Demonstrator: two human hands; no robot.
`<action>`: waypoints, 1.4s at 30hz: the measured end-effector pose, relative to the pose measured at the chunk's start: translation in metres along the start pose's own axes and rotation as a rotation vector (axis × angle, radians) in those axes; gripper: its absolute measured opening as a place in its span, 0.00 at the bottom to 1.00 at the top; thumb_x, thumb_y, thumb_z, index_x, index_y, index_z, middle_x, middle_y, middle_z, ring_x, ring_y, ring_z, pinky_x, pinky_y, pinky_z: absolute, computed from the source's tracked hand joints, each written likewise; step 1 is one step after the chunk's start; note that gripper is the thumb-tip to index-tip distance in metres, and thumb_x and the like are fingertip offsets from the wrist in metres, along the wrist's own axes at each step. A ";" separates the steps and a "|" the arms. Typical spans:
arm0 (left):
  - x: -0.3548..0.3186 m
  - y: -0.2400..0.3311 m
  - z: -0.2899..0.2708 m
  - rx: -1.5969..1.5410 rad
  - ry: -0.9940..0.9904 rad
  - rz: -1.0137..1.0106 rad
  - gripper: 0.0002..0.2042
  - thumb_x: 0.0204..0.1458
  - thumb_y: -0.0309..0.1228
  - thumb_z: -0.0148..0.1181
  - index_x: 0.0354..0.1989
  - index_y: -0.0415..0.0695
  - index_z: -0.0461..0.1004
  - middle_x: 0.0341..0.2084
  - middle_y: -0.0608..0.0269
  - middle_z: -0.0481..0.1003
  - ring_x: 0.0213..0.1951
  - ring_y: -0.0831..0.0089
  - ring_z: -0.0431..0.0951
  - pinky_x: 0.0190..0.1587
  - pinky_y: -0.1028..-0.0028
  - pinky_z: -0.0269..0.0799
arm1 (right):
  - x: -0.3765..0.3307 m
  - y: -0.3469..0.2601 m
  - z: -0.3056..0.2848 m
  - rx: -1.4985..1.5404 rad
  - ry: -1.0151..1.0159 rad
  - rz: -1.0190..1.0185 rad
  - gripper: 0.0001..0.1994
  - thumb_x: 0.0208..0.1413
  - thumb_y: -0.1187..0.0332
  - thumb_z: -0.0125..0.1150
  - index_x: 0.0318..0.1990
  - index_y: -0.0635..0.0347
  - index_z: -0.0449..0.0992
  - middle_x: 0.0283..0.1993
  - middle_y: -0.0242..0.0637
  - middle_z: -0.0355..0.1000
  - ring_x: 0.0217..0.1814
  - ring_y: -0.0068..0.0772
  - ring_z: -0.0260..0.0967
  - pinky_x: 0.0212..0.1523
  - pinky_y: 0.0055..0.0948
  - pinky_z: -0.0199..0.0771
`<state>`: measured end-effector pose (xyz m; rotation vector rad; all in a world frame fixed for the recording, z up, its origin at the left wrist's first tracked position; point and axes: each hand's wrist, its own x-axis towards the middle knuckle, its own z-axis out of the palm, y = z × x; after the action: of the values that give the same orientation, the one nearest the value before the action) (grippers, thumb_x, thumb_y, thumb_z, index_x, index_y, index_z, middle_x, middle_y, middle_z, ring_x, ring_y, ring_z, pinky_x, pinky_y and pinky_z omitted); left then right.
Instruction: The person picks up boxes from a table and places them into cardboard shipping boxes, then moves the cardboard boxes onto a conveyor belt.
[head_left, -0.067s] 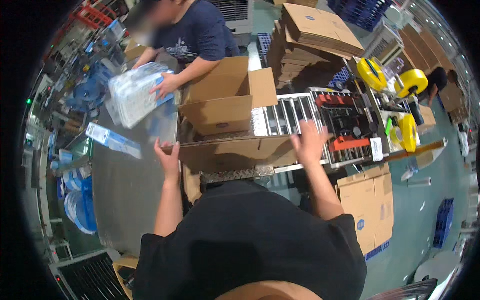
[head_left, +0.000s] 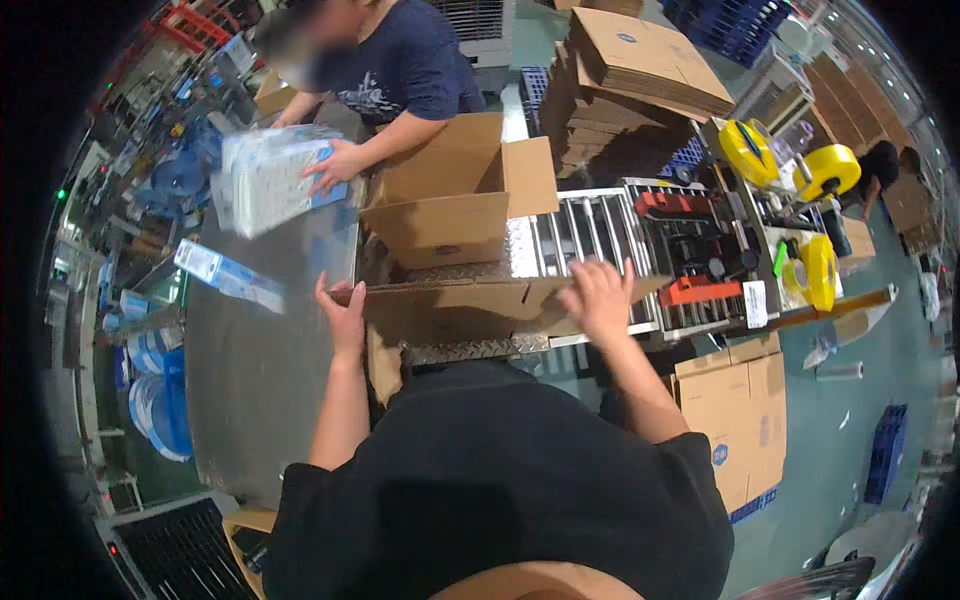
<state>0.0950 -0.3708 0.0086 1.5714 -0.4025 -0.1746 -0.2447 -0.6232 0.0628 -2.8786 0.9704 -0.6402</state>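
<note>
Directly before me stands a folded brown cardboard box point(head_left: 455, 312), its long top edge running from left to right. My left hand point(head_left: 344, 318) pinches the left end of that edge between thumb and fingers. Over the right part of the same edge lies my right hand point(head_left: 603, 303), fingers spread and touching the cardboard without a visible grip. Just beyond is an opened carton point(head_left: 437, 230) with its right flap folded outward. To its left, a co-worker's hand point(head_left: 335, 166) holds a stack of clear-wrapped, blue-and-white packs point(head_left: 268, 185) over the grey table.
A roller conveyor point(head_left: 578, 232) leads right to a taping machine with red parts point(head_left: 697, 290). Yellow tape rolls point(head_left: 820, 272) stand beyond it. Flat cartons are stacked at the back point(head_left: 650, 60) and lower right point(head_left: 735, 430). A blue-white box point(head_left: 228, 275) lies on the grey table point(head_left: 265, 390).
My right hand has shifted left along the cardboard edge, uncovering its right end. The co-worker's stack of packs has moved slightly upward. My left hand keeps its hold.
</note>
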 end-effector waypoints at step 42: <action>-0.018 0.003 0.065 1.264 -0.514 -0.126 0.30 0.55 0.46 0.50 0.62 0.42 0.59 0.59 0.47 0.63 0.57 0.52 0.68 0.57 0.55 0.65 | -0.044 0.096 0.232 0.791 -0.350 0.710 0.43 0.52 0.45 0.60 0.63 0.74 0.54 0.64 0.61 0.57 0.67 0.54 0.55 0.65 0.41 0.55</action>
<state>0.0551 -0.4252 0.0063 2.8065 -0.9196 -0.4851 -0.2400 -0.6969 -0.1814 -1.7234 1.2088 -0.3214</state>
